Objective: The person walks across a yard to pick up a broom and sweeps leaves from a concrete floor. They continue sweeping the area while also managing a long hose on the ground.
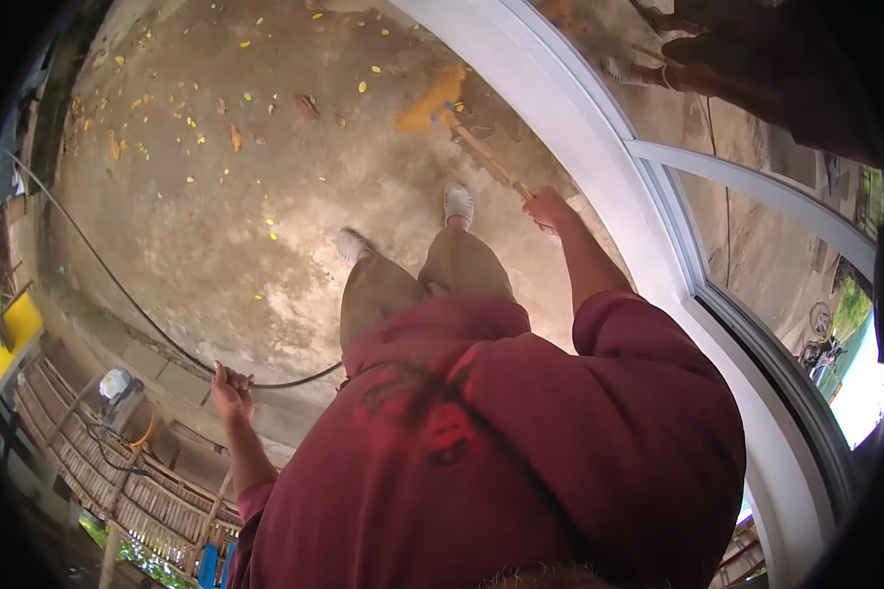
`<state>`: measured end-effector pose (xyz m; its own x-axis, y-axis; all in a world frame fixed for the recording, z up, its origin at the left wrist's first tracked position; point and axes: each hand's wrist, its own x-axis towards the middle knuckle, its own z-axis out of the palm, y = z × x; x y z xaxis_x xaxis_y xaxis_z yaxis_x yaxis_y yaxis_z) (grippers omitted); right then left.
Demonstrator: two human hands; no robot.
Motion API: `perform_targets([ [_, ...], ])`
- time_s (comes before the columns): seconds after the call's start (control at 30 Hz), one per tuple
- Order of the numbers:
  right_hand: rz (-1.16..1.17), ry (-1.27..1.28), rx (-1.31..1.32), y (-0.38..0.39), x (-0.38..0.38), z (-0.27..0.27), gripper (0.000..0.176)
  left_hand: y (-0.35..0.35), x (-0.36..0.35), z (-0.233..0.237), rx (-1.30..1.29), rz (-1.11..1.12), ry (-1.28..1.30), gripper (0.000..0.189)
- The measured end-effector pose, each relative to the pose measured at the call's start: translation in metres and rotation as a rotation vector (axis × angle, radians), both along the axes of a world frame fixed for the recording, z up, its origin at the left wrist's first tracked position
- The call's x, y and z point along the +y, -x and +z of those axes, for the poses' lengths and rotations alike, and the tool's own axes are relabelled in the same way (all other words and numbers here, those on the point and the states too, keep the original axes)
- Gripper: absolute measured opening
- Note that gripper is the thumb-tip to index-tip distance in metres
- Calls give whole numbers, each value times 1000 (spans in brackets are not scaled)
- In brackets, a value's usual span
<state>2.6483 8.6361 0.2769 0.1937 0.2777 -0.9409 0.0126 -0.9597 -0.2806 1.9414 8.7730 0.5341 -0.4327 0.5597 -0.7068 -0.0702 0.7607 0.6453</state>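
Note:
My right hand (548, 210) is closed round the end of the wooden handle of a broom (478, 147). The broom's orange-brown bristles (420, 110) rest on the concrete floor (187, 265), ahead of my feet. To the left, my left hand (232, 391) is raised with its fingers apart. A long black cable (133, 302) passes behind or beside that hand; I cannot tell if they touch. Small yellow leaves (271, 234) and a few brown ones (236, 137) lie scattered on the floor.
A white ledge (599, 187) and framed glass panes (756, 236) curve along the right, with reflections in the glass. Bamboo slats (147, 501), a white container (115, 383) and a yellow panel (22, 322) are at lower left. The cable crosses the left side.

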Motion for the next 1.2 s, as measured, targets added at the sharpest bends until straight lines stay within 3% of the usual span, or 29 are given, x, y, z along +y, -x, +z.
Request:
perform_targets([
  [0.03,60,-65,2,4,27,38,23,-5,0,0,-8,-8,-8,38],
  [0.13,22,-187,121,10,41,68,29,-13,6,3,-26,-28,-39,39],
  [0.23,55,-182,125,9,-8,97,33,-23,15,1,-26,-33,-74,39],
  [0.4,-99,172,216,-16,-147,148,36,-26,20,-18,-29,-19,-72,40],
  [0.47,-190,277,141,-13,-132,198,22,-29,22,-27,-50,8,-51,41],
  [0.57,-334,437,81,-25,-145,139,4,-22,28,-54,-48,2,-23,41],
  [0.63,-292,557,28,-25,-123,86,9,-15,39,-68,-69,-19,9,41],
  [0.7,-243,607,6,-29,-66,40,11,-5,58,-90,-104,-19,38,41],
  [0.77,-246,460,-32,-11,19,6,15,1,76,-92,-79,-38,48,42],
  [0.83,-69,405,-21,9,134,1,21,8,98,-84,-55,-69,45,43],
  [0.9,-35,260,-1,13,231,-39,17,11,122,-70,-77,-34,51,43],
  [0.93,-124,187,111,15,285,-44,16,19,130,-69,-79,-18,61,43],
  [1.0,-112,76,155,40,390,-15,3,32,145,-67,-98,18,78,43],
  [1.1,-74,-159,238,72,491,10,20,41,164,-66,-55,42,117,44],
  [1.2,-84,-216,235,91,513,53,35,48,176,-65,-108,69,117,44],
])
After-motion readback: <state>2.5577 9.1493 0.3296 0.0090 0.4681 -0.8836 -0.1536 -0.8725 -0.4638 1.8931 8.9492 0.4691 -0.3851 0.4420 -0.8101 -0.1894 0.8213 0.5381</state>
